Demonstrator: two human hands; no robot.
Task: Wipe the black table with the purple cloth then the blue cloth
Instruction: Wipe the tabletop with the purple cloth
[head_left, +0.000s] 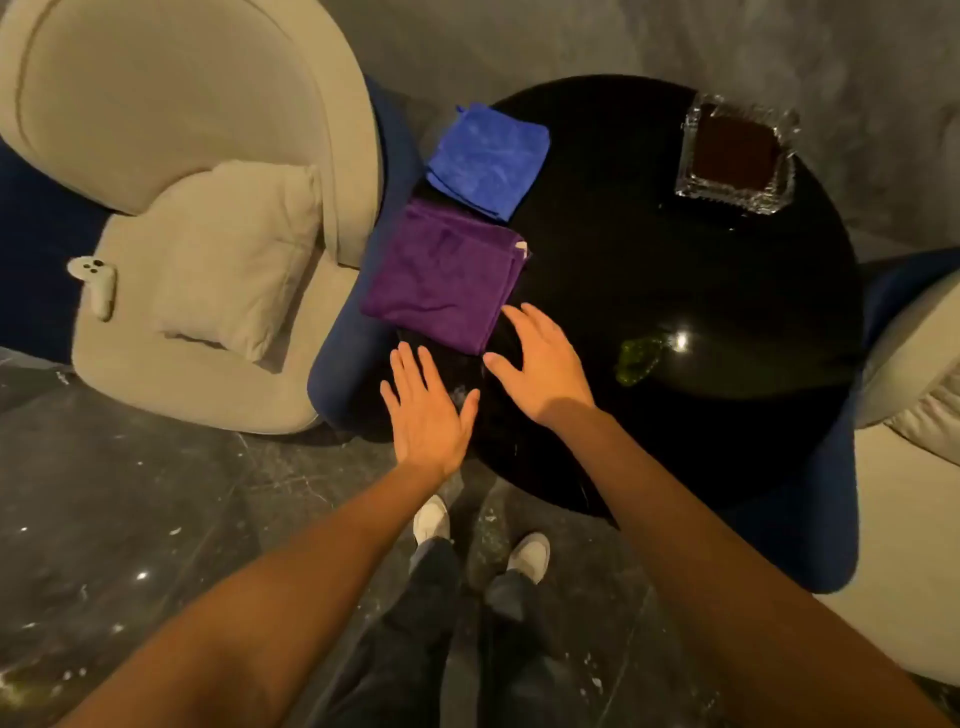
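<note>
Purple cloth (447, 275): folded flat at the left edge of the round black surface (675, 291), one corner overhanging the rim. Blue cloth (488, 158): folded, just beyond the purple one, touching or slightly overlapped at the shared edge. Left hand (428, 410): open, fingers spread, palm down at the near-left rim, empty. Right hand (540, 364): open, fingers spread, empty, fingertips at the near corner of the purple cloth; contact not confirmed.

Handling, judged: soft, light microfibre-type fabric; no stiffness, likely to unfold or drag if lifted by a single layer. Recommended grip: pinch through all layers at the near corner, or press flat under the palm and slide directly into the wipe. Low friction expected on the glossy top.

Wipe target, likely: green smear (639, 356) near the bright reflection, right of the hands. Glass ashtray (735, 156) at the far side: fragile, well apart from the cloths; keep strokes clear.
</note>
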